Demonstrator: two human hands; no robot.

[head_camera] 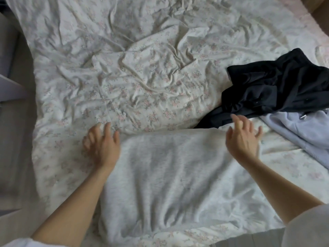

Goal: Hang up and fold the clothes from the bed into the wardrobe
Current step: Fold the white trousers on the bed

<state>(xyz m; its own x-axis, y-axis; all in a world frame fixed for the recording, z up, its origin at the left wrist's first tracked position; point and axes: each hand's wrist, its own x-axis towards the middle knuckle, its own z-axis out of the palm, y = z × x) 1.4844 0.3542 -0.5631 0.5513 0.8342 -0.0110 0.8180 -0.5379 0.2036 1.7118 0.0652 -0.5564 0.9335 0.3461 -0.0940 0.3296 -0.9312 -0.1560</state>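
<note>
A light grey garment (169,175) is laid flat on the near part of the bed (124,77), directly in front of the person. Its long axis runs from the near edge of the bed toward the far side, with a ribbed hem at the near end and a straight folded edge at the far end. The left hand (102,145) is placed at the far left corner of the garment, fingers spread and relaxed, with nothing gripped; whether it touches the cloth cannot be told. The right hand (243,138) is seen at the far right corner, fingers likewise spread and loose, nothing held. Both forearms are bare, with pale sleeves pushed up near the bottom corners of the view.

To the right, a crumpled black garment (277,86) is heaped on the bed, its lower edge close to the right fingertips. Just beside and partly under it, a pale lilac garment (299,132) is spread, cut off by the right edge of the view.

The bed is covered by a creased white sheet with a faint floral print. A grey floor (16,157) is seen along the left side. The hands and the grey garment are blurred, so fine detail cannot be made out.
</note>
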